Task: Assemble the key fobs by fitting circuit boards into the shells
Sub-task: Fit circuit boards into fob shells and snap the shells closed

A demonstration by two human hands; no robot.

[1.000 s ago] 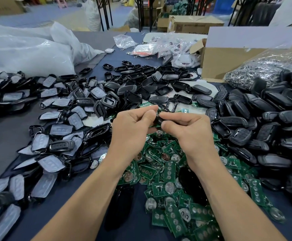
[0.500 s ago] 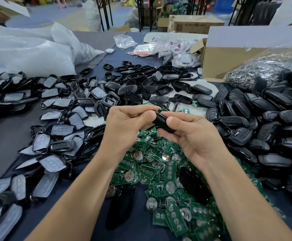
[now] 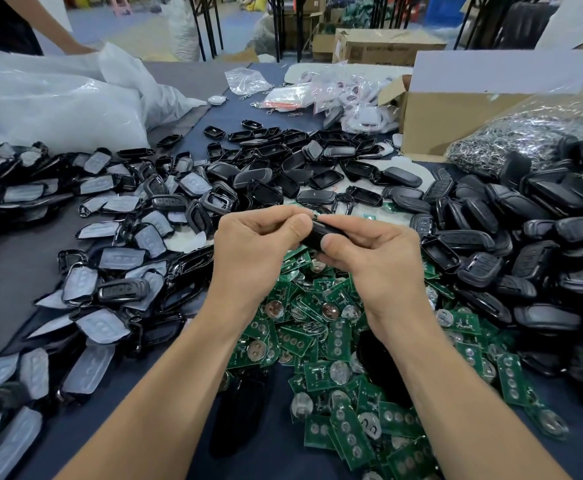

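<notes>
While you are holding the black shell (image 3: 323,233) up over the heap of green circuit boards (image 3: 338,341) on the bench (image 3: 13,271), both grips are closing on it: your left grip (image 3: 255,251) is pinching the left end, and your right grip (image 3: 373,258) is wrapping round the other end. If you are squeezing too hard or crooked, a board could be bending or a clip snapping; I cannot tell if a board is sitting inside. The shell could also be slipping down into the heap. Its long side is lying across, left to right, with the left end tipping a little up and away.
</notes>
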